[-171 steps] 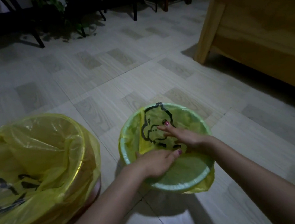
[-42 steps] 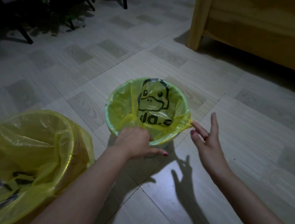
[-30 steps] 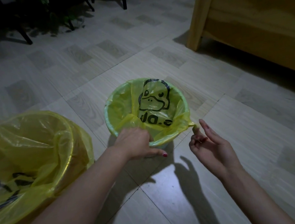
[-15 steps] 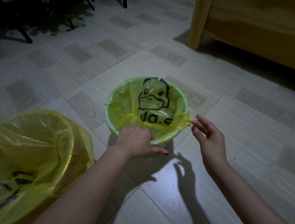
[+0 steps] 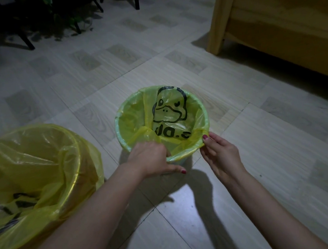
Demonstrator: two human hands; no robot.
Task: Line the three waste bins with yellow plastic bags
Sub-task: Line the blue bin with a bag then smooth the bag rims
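Two hands meet at the lower rim of the small green bin (image 5: 123,127), at frame centre: your left hand (image 5: 150,159) grips rim and yellow bag (image 5: 170,131), your right hand (image 5: 220,153) pinches the bag's edge at the lower-right rim. That loose edge lies nearest your right hand, so I judge it should fold down there.

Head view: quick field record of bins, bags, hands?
small bin: green bin on the floor, yellow duck-print bag inside
bag edge: folded over the near and right rim
left hand: grip on the near rim, fingers curled over it
right hand: pinches the bag edge at the right rim
large bin: left, lined with a yellow bag
third bin: not in view
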